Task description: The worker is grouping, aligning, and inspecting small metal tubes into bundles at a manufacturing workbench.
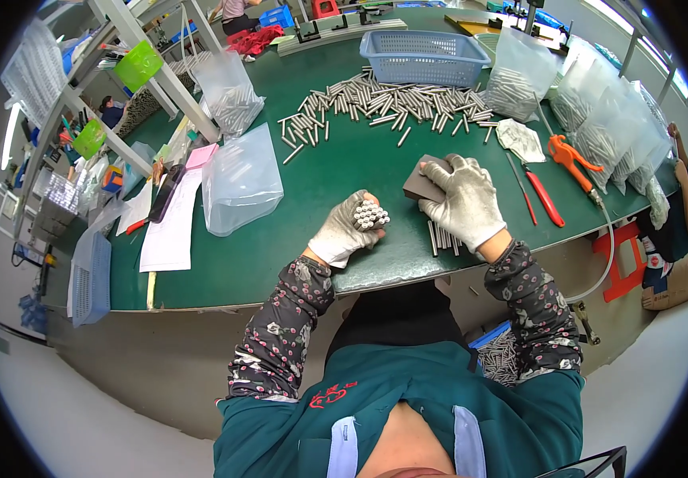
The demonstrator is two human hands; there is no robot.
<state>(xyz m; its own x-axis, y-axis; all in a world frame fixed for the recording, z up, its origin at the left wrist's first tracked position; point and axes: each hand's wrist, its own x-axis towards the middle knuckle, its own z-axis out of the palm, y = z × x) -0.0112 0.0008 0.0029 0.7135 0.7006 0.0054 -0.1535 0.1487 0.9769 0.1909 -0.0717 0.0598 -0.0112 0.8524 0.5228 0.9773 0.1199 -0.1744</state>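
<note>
My left hand [336, 233], in a white work glove, is closed around a tight bundle of metal pins [371, 215], their round ends turned up. Gloved as well, my right hand [470, 203] grips a grey-brown rectangular block [421, 188], perhaps a sanding block; its exact kind I cannot make out. The block is a short distance right of the bundle, apart from it. Several loose pins [438, 237] lie on the green table below my right hand, which partly hides them. Farther back spreads a large heap of similar pins [392, 102].
Behind the heap stands a blue basket [425, 70]. Bags of pins [517, 84] line the back right. Red-handled pliers [545, 199] and an orange air gun [573, 159] with a hose lie at right. A plastic bag [240, 183] and papers [170, 231] lie left.
</note>
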